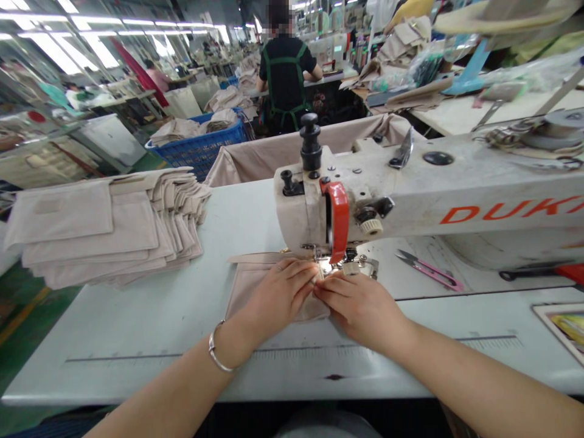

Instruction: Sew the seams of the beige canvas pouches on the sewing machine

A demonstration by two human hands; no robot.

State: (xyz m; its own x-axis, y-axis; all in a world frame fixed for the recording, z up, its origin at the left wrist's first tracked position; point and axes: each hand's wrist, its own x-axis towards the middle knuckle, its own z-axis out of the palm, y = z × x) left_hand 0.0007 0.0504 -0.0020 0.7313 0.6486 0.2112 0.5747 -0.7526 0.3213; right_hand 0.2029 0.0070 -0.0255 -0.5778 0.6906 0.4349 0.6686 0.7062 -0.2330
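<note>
A beige fabric piece [249, 286] lies on the white table under the head of a sewing machine [410, 194]. My left hand [278, 295] rests flat on the fabric, its fingers lying together and reaching toward the presser foot [328, 263]. My right hand [360, 307] sits just right of it, fingertips pinching the fabric's edge by the needle. The two hands touch at the fingertips. A silver bangle [218, 353] circles my left wrist.
A stack of beige fabric pieces [109, 225] lies at the table's left. Pink thread snips [431, 271] lie right of the needle. A beige cloth bin [274, 152] stands behind the table, a blue crate [205, 146] beyond. A person [285, 79] in black works ahead.
</note>
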